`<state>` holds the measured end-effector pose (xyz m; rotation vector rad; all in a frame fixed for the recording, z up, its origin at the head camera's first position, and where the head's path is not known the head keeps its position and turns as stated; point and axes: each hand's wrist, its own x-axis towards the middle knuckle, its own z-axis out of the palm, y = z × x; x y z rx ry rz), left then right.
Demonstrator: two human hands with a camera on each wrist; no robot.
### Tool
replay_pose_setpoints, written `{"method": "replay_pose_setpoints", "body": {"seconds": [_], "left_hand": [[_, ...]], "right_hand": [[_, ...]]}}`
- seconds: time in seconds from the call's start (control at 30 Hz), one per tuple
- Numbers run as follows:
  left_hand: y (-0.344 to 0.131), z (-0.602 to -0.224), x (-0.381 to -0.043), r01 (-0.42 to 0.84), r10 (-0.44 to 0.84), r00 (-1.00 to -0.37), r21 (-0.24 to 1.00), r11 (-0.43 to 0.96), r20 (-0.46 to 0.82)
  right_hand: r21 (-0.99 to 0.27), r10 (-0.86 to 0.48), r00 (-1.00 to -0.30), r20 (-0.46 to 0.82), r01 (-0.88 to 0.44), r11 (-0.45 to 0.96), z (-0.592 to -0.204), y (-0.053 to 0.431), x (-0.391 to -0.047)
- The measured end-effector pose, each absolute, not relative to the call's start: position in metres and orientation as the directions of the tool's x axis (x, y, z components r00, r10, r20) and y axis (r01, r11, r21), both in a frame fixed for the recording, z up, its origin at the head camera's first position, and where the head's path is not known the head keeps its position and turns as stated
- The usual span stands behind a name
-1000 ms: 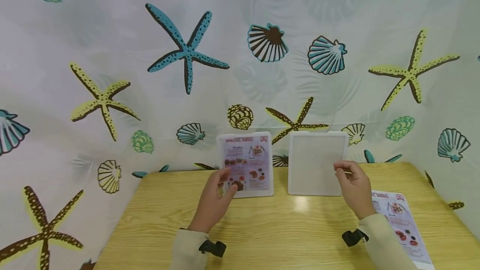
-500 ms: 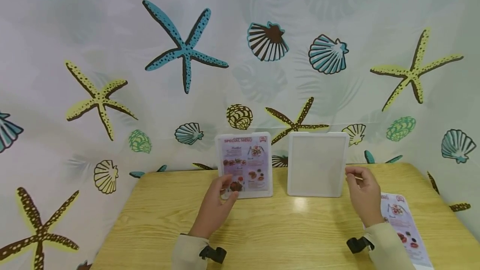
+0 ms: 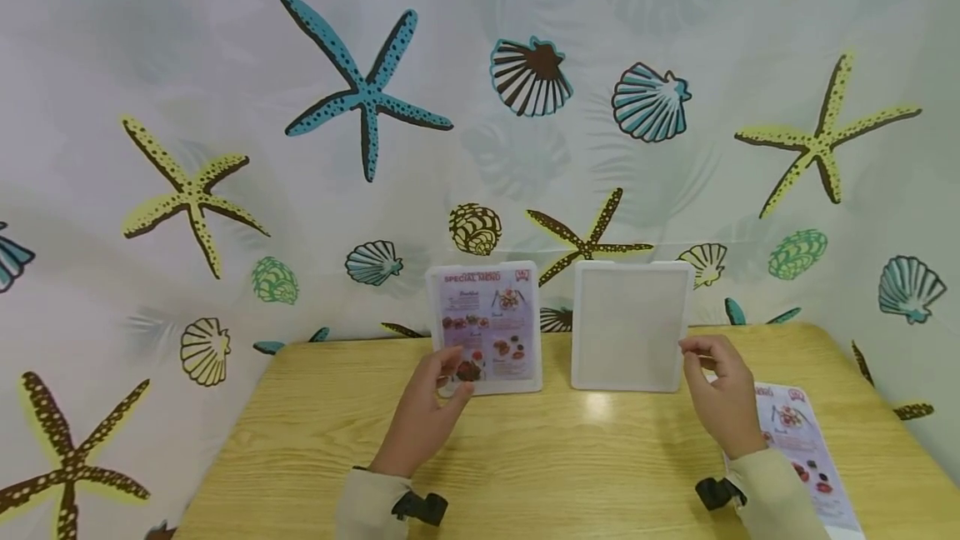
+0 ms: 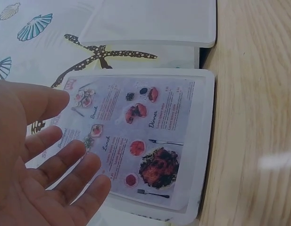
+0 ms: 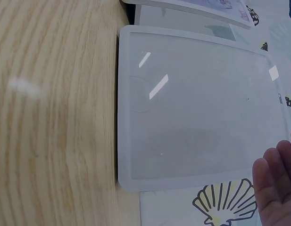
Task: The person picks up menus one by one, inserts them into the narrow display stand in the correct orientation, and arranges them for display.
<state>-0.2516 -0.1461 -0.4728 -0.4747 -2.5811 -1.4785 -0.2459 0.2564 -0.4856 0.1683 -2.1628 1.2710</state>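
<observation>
Two white-rimmed sign holders stand upright at the back of the table. The left menu holder (image 3: 491,327) shows a printed "Special Menu" sheet; the right holder (image 3: 632,327) has a blank pale face. My left hand (image 3: 426,415) is at the menu holder's lower left corner, overlapping it in the head view. In the left wrist view its fingers (image 4: 79,174) are spread and relaxed, with nothing held. My right hand (image 3: 723,394) is beside the blank holder's right edge. In the right wrist view its fingers (image 5: 277,174) are extended and hold nothing.
A second menu sheet (image 3: 806,457) lies on the wooden table (image 3: 540,465) at the right, partly hidden by my right hand and sleeve. Behind the holders hangs a white curtain (image 3: 427,207) printed with starfish and shells.
My right hand has moved slightly right and down from overlapping the blank holder's edge, uncovering it. My left hand has dropped a little. Both holders stay put.
</observation>
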Motion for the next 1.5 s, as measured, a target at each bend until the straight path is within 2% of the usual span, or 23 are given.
{"method": "replay_pose_setpoints", "body": {"seconds": [0.83,1.27,1.5], "left_hand": [[-0.138,-0.467,-0.244,0.364,0.253,-0.929,0.776,0.515,0.268],[-0.127,-0.457,-0.237,0.419,0.302,-0.907,0.702,0.576,0.294],[-0.129,-0.455,-0.233,0.386,0.292,-0.921,0.706,0.594,0.258]], "right_hand": [[-0.636,0.082,-0.77,0.632,-0.456,0.622,-0.482,0.255,-0.243],[-0.54,0.007,-0.76,0.649,-0.454,0.709,-0.476,0.258,-0.237],[-0.514,-0.023,-0.775,0.632,-0.44,0.736,-0.473,0.26,-0.236]]}}
